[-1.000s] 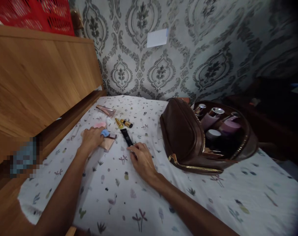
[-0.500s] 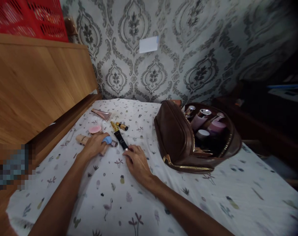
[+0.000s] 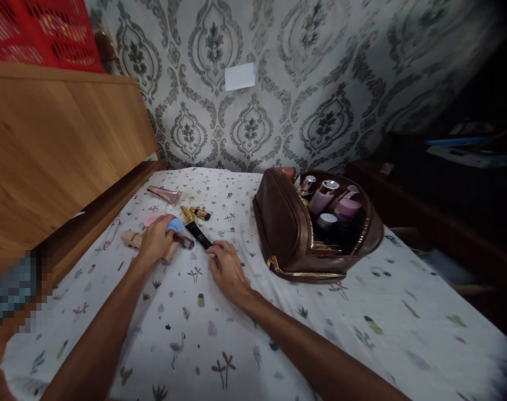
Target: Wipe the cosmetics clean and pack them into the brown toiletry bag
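My left hand [image 3: 156, 242] is closed over a small group of cosmetics on the cloth, with a light blue piece like a makeup sponge [image 3: 175, 224] at its fingertips. Under and beside it lie a beige tube [image 3: 131, 239], a brownish clear tube [image 3: 184, 240] and a pink round item [image 3: 152, 219], all partly hidden. My right hand [image 3: 227, 268] pinches the near end of a black tube with a gold tip [image 3: 198, 235], which lies slantwise on the cloth. Just beyond are a small gold-and-black bottle [image 3: 200, 213] and a pink squeeze tube [image 3: 165, 194].
An open brown makeup bag [image 3: 283, 223] stands right of my hands, holding several bottles and jars. A printed white cloth [image 3: 211, 340] covers the surface. Wooden furniture [image 3: 69, 122] borders the left, with a red basket [image 3: 65, 33] on top. Patterned wallpaper [image 3: 249, 128] closes the back.
My left hand has shifted slightly away from me with the blue piece, covering more of the pink round item. My right fingers now cover the black tube's silver end. The view has turned slightly right.
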`<state>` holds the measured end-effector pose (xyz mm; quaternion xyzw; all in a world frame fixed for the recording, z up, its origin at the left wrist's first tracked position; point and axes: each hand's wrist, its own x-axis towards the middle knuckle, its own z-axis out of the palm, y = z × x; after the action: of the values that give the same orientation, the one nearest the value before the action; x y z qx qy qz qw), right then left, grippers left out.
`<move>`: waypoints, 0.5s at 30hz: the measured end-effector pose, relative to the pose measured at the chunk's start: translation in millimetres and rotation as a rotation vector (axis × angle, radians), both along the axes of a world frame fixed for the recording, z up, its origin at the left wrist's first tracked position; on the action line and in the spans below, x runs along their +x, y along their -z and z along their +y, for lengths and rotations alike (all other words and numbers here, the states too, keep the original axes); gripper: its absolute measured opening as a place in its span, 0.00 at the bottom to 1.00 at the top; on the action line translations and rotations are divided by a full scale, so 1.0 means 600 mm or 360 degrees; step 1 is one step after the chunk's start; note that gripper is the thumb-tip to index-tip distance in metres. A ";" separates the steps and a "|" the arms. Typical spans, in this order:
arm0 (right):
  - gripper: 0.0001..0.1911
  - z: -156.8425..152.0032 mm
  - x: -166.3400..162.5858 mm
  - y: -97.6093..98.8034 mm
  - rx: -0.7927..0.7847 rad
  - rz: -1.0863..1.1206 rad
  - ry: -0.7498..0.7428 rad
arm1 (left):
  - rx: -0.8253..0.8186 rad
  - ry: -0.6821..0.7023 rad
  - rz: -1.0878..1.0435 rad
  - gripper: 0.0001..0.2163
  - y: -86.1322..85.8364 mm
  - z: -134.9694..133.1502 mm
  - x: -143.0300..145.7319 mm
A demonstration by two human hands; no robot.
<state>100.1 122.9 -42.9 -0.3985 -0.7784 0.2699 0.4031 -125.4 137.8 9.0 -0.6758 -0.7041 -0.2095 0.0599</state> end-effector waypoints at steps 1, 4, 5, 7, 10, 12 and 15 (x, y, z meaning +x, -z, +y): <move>0.15 -0.001 0.001 -0.001 -0.0015 0.0018 0.0013 | 0.0010 0.0019 -0.0003 0.17 -0.002 0.003 0.003; 0.15 -0.002 0.001 -0.006 -0.0078 0.0021 0.0063 | 0.0003 0.0135 -0.0003 0.19 -0.010 0.008 0.017; 0.16 -0.003 0.001 -0.008 -0.0088 -0.0012 0.0084 | -0.0008 0.0187 -0.0003 0.20 -0.012 0.008 0.025; 0.17 -0.004 0.000 -0.013 -0.0084 -0.0147 0.0132 | -0.0028 0.0298 -0.0002 0.21 -0.015 0.005 0.043; 0.14 -0.006 0.000 -0.026 -0.0074 -0.0423 0.0225 | -0.0069 0.0502 0.0017 0.22 -0.015 -0.006 0.075; 0.12 -0.007 0.001 -0.036 -0.0094 -0.0567 0.0267 | -0.0127 0.0670 0.0075 0.21 -0.008 -0.015 0.092; 0.12 -0.007 0.004 -0.046 -0.0124 -0.0694 0.0271 | -0.0138 0.0817 0.0209 0.19 0.014 -0.022 0.103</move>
<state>102.6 118.7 -15.2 -0.5268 -0.7996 0.1723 0.2312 -63.7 124.3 0.7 -0.8463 -0.5126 -0.1433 0.0213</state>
